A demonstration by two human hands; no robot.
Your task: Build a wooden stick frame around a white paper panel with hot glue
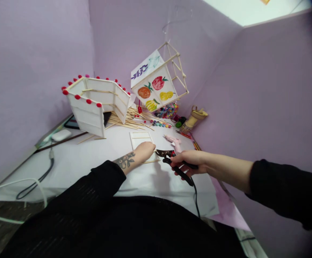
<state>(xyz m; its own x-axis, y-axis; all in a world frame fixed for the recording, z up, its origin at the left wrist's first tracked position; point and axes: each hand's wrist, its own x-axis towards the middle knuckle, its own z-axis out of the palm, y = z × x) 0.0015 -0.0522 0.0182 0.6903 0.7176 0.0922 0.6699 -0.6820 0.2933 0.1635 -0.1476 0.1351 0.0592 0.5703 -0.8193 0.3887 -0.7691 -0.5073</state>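
My right hand (188, 161) is wrapped round the black handles of a pair of pruning shears (165, 153). Their dark blades point left, close to the fingertips of my left hand (145, 148). That hand is closed in a pinch, and the pale tip of what looks like a thin wooden stick (155, 151) shows at its fingers by the blades. Beneath it lies a white panel (140, 135) edged with thin sticks, partly hidden by the hand. Another stick (151, 162) lies on the white table covering just in front of the panel.
A pink glue gun (175, 142) lies beyond the shears, its dark cable (196, 197) running to the front edge. Behind stand a white folding frame (88, 114) with red pompoms, a fruit-painted stick box (156, 87), loose sticks (129, 118) and beads (161, 124). Walls enclose the table.
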